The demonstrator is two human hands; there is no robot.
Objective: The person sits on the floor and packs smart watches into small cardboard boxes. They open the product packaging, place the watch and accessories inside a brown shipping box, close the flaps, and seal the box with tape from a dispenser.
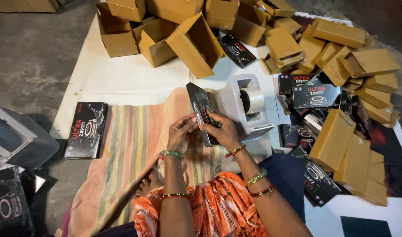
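Observation:
I hold a flat black product box point(200, 109) on edge in front of me, over a striped cloth point(131, 145). My left hand point(181, 133) grips its near left side. My right hand point(220, 128) clasps it from the right, fingers across its face. A grey tape dispenser point(245, 105) with a roll of clear tape stands just right of the box, touching distance from my right hand. Bangles ring both wrists.
Several open brown cardboard cartons point(183, 35) lie heaped at the top and right point(341, 145). More black boxes lie among them point(316, 94), and one lies flat on the left point(86, 130). A grey bin point(17, 138) sits far left on the concrete floor.

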